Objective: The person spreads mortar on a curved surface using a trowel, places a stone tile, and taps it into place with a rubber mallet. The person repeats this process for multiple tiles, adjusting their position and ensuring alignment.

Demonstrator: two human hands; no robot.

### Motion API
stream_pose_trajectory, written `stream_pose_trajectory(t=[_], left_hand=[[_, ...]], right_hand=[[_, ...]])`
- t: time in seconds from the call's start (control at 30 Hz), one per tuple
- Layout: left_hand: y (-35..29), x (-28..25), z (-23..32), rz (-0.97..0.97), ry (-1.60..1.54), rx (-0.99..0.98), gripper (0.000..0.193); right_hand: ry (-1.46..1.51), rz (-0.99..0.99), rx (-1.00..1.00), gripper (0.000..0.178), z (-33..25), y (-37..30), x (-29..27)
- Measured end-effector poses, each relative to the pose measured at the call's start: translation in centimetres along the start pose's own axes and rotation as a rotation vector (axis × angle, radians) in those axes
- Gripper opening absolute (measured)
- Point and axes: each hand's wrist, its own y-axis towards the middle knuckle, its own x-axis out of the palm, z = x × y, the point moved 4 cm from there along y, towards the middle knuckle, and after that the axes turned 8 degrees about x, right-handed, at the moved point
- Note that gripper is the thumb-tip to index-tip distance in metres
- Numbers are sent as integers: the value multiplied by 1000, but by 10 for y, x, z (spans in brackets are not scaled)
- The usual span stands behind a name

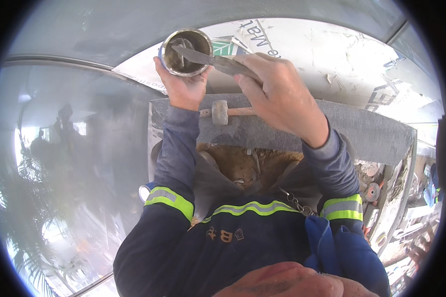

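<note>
My left hand (184, 90) is closed around a round, open metal can (186, 74), holding it up at the upper left with its mouth toward me. Some greyish paste shows inside. In my right hand (285, 94) is a flat, pointed blade like a putty knife (195, 56), gripped by its handle with the fingers wrapped round it. The blade reaches over the rim, its tip inside the can's mouth; whether it touches the paste I cannot tell. Below the hands, a mallet (220, 113) lies on a grey stone slab (371, 126), its handle partly behind my right hand.
A glossy grey panel (84, 143) fills the left side. White printed sheeting (322, 49) lies beyond the slab. Brown dirt (240, 166) shows between my legs. At the right are an orange-rimmed disc (372, 192) and clutter. A blue-and-white cylinder (144, 192) stands by my left elbow.
</note>
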Motion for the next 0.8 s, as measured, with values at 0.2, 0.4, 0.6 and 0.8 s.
stream_pose_trajectory(t=[0.2, 0.4, 0.6, 0.8], left_hand=[[4, -3, -3, -87, 117, -7, 75], [10, -2, -3, -51, 123, -2, 73], [8, -10, -19, 37, 108, -154, 79], [2, -15, -32, 71, 177, -200, 80]], right_hand=[[-163, 39, 140, 29, 16, -4, -18], [-202, 81, -45, 40, 28, -5, -6], [-595, 79, -274, 36, 45, 6, 24], [-792, -51, -493, 33, 50, 34, 51]])
